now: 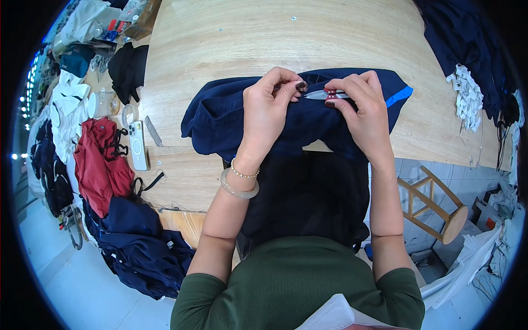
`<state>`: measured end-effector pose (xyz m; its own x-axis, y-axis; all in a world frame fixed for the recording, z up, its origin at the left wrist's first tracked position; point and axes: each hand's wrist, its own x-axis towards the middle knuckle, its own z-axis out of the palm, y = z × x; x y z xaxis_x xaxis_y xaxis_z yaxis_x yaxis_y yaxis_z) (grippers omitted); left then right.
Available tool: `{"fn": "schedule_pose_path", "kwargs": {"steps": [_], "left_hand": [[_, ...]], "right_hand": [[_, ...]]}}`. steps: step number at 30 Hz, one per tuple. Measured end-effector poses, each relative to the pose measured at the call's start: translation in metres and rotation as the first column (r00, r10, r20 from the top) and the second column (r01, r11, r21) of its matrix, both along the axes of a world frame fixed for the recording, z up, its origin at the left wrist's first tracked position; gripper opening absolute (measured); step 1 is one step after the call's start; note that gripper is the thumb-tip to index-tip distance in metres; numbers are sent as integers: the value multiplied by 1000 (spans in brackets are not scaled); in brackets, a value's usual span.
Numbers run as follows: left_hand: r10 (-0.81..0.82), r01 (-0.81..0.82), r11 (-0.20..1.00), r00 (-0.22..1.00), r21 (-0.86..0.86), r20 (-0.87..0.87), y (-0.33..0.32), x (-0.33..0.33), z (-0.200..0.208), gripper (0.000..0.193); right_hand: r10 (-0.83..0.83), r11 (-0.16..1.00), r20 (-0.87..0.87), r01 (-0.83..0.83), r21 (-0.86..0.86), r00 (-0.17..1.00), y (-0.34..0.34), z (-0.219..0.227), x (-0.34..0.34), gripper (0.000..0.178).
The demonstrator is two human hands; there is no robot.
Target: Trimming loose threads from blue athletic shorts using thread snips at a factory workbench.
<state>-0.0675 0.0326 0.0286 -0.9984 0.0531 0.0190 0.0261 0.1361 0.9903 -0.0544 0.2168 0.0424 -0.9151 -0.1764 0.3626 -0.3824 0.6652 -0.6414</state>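
Navy garment [220, 125] lying along the near edge of the bench [275, 41], its long axis running left to right beneath both hands. I read the left hand's [267, 104] grip as pinched on the garment's upper part; whether cloth or a thread sits between its fingertips I cannot tell. The right hand's [363, 107] grip is closed around silver snips [315, 95] above the garment's middle. In my judgement the governing relation is tip to pinch: the snips roughly parallel the garment's long axis, point leftward, and end just beside the left fingertips. A bright blue strip [400, 97] edges the garment's right end.
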Motion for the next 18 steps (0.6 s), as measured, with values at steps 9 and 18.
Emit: {"fn": "schedule_pose_path", "kwargs": {"steps": [9, 18], "left_hand": [[24, -24, 998, 1000, 59, 10, -1, -1, -1, 7], [22, -23, 997, 1000, 77, 9, 0, -1, -2, 8]], "right_hand": [[-21, 999, -44, 20, -28, 999, 2, -1, -2, 19], [8, 1000, -18, -8, 9, 1000, -2, -1, -4, 21]]}}
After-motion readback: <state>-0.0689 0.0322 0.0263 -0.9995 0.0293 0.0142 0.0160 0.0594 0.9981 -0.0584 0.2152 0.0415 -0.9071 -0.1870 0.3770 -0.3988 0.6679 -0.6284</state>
